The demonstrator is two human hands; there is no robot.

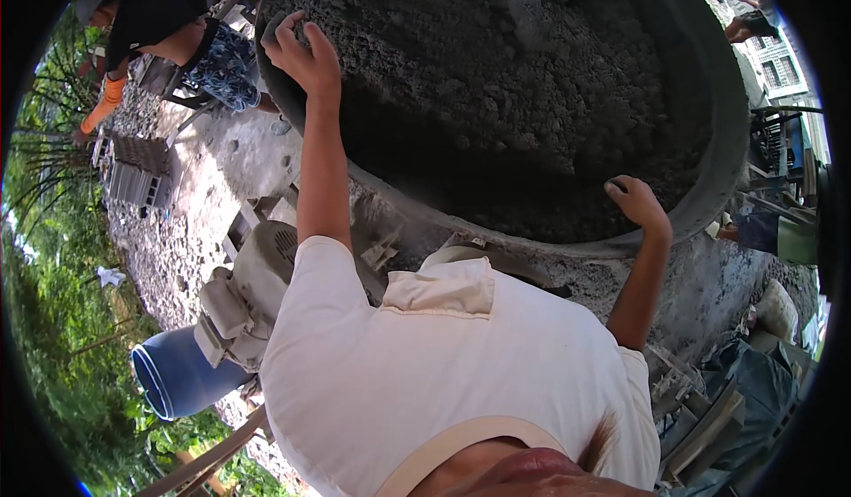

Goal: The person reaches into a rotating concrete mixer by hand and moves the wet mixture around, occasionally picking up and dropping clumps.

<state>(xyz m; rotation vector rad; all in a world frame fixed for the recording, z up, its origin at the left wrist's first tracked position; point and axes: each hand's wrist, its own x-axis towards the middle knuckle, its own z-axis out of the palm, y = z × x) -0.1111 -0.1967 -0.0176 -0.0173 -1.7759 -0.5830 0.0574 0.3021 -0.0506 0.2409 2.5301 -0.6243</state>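
A large round metal mixing pan (722, 133) fills the upper middle, holding a heap of dark grey, crumbly cement mix (496, 80). My left hand (308, 58) is over the pan's left rim, its fingers bent and apart, with no tool in it. Whether its fingertips touch the rim I cannot tell. Over the near right part of the pan is my right hand (640, 204), loosely curled, with the thumb side apart and nothing visible in it. Grey mixer parts (532, 9) stand in the mix at the far side.
A grey motor housing (266, 253) and a blue plastic barrel (186, 373) are at my left. Farther off, a person (222, 62) in a dark cap bends near stacked hollow blocks (137, 173). Another person's hand (749, 25) shows at far right. Boards and a dark tarp (753, 391) lie lower right.
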